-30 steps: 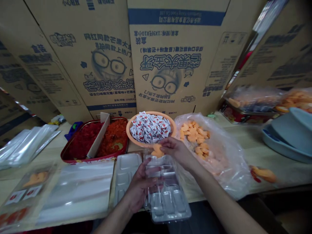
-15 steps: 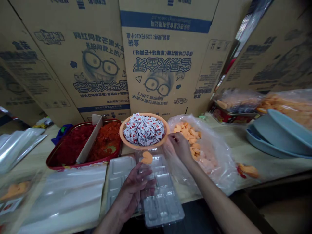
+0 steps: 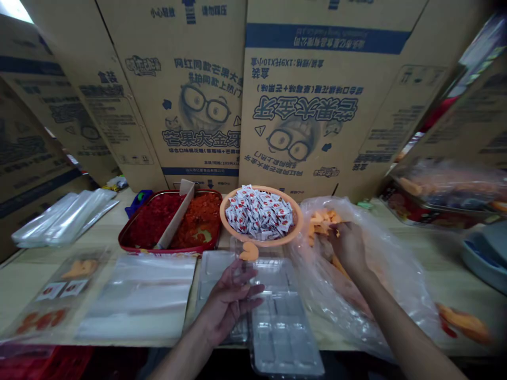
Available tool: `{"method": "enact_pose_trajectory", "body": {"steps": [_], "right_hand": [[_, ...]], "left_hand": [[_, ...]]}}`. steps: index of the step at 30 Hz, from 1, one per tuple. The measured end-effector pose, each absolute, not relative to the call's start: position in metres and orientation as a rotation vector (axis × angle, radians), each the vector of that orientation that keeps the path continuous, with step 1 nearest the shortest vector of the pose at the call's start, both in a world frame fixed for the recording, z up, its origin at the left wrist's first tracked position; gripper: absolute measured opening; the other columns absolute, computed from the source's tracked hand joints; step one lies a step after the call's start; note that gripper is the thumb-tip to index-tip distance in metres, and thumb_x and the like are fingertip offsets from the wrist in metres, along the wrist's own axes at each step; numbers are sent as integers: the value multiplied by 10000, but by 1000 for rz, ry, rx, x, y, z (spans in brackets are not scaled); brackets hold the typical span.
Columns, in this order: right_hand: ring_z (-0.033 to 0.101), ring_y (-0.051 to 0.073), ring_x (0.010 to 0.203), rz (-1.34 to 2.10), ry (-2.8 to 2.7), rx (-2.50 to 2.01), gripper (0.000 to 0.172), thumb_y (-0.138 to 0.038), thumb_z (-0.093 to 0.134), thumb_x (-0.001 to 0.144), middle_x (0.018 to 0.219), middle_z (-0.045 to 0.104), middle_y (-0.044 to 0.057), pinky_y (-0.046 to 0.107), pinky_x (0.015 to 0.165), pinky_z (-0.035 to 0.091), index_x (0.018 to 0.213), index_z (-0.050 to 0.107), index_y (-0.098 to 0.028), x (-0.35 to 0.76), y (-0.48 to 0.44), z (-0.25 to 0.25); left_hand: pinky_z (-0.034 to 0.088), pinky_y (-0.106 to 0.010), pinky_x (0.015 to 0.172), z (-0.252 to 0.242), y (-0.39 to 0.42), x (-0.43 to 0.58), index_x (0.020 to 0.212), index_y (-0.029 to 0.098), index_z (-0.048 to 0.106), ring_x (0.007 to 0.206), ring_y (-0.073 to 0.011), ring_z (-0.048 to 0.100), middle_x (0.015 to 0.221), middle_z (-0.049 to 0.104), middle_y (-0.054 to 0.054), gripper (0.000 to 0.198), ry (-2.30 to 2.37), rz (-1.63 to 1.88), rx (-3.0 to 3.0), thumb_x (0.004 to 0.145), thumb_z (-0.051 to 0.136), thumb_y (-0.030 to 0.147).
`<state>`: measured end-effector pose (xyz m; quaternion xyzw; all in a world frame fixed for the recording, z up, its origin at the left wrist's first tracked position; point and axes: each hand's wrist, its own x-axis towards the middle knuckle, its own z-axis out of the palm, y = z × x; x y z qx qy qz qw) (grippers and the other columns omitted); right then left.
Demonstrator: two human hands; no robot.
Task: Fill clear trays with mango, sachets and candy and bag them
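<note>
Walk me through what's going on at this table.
A person's left hand holds a clear tray, with one orange piece at its far end. The right hand is in an open plastic bag, its fingers at the loose orange pieces. Just beyond the tray stands a bowl heaped with small printed packets.

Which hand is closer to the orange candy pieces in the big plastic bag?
Right. The right hand is in the bag, at the orange candy pieces; the left hand is farther left, at a clear tray.

Cardboard cartons [image 3: 317,142] (blue-printed), pale blue basins [image 3: 484,270].
</note>
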<state>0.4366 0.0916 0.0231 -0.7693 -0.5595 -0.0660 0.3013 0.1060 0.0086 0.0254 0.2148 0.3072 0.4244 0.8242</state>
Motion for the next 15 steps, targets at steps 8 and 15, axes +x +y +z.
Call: {"method": "enact_pose_trajectory", "body": {"steps": [8,15], "right_hand": [[486,114,516,990,-1058,-1334,268,-392,655,597,620,575,7,239,492,390,715,548,-177,298,62,69],[558,183,635,686,-1447,-1571,185,-316,527,726,700,610,22,287,553,413,868,536,-197,257,65,50]], "left_hand": [[454,-439,862,29,2,122,1256,275,339,1002,-281,591,1256,493,-112,711,679,1052,432,658,681,99],[453,-423,853,30,-5,117,1223,298,371,991,-268,594,1199,527,-78,705,690,1175,403,632,713,120]]}}
